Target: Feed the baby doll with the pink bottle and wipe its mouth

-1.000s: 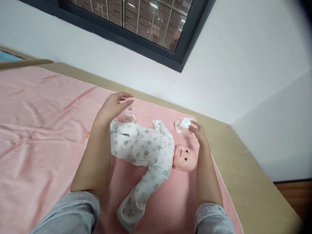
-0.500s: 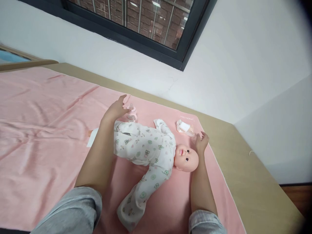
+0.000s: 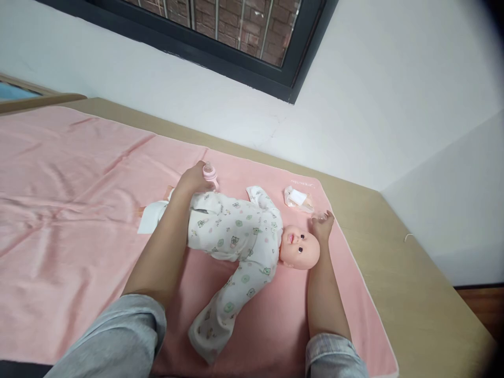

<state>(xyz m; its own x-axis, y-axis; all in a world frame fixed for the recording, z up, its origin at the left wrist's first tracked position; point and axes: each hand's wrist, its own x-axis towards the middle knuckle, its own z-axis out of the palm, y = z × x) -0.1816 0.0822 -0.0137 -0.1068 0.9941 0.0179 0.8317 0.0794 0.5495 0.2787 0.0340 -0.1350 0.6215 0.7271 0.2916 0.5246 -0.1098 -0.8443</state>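
Observation:
A pink baby bottle with a clear nipple stands on the pink cloth, and my left hand is closed round its side. Past the doll's head, my right hand has its fingers closed on a small clear plastic cap; its outline is hard to make out. Between my arms a bald baby doll lies face up, head to the right, in a white patterned outfit. My left forearm hides part of its legs and of the white cloth around them.
A small clear packet with a white label lies left of my right hand. The pink cloth covers much of the wooden surface. Behind rise a white wall and a dark window frame.
My left hand has closed from open round the baby bottle. My right hand's fingers have come together on the clear cap. The view has shifted slightly; the doll lies as before.

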